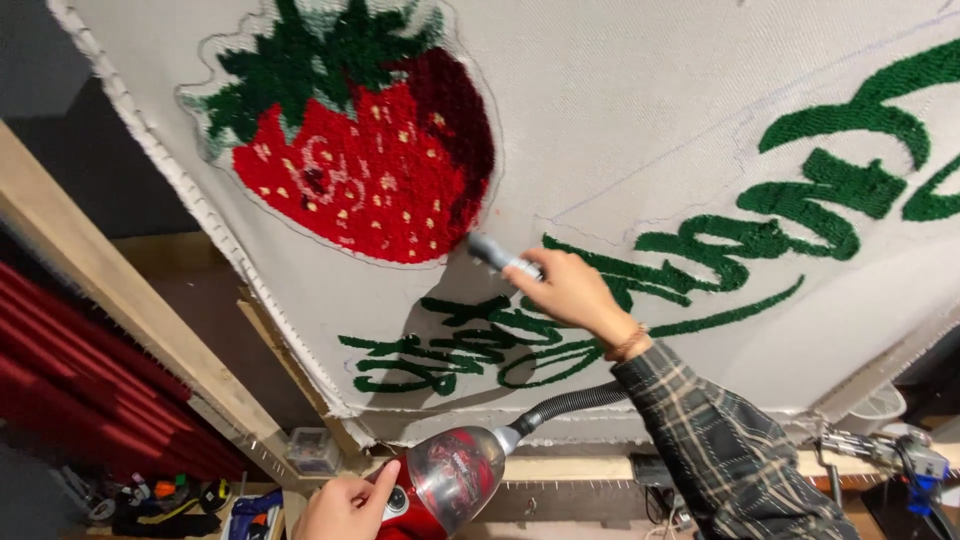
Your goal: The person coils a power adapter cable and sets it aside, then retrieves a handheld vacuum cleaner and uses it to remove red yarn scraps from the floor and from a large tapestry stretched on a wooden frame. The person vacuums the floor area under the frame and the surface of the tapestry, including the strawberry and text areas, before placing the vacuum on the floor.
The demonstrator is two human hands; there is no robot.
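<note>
A white tufting cloth (620,110) is stretched on a wooden frame and fills most of the view. On it sits a tufted red strawberry (370,160) with dark green leaves, and green tufted lettering (720,250) runs across the right. My right hand (570,292), in a plaid sleeve, holds a grey vacuum nozzle (495,253) against the cloth just below the strawberry's lower right edge. A black ribbed hose (570,403) leads from it down to a red and clear handheld vacuum (450,478). My left hand (345,508) grips that vacuum at the bottom.
A wooden frame beam (110,290) slants down the left, with red fabric (70,390) behind it. A small clear box (313,450) rests on the frame's lower bar. Tools and clutter (170,497) lie at the bottom left, and a tufting gun (890,450) sits at the lower right.
</note>
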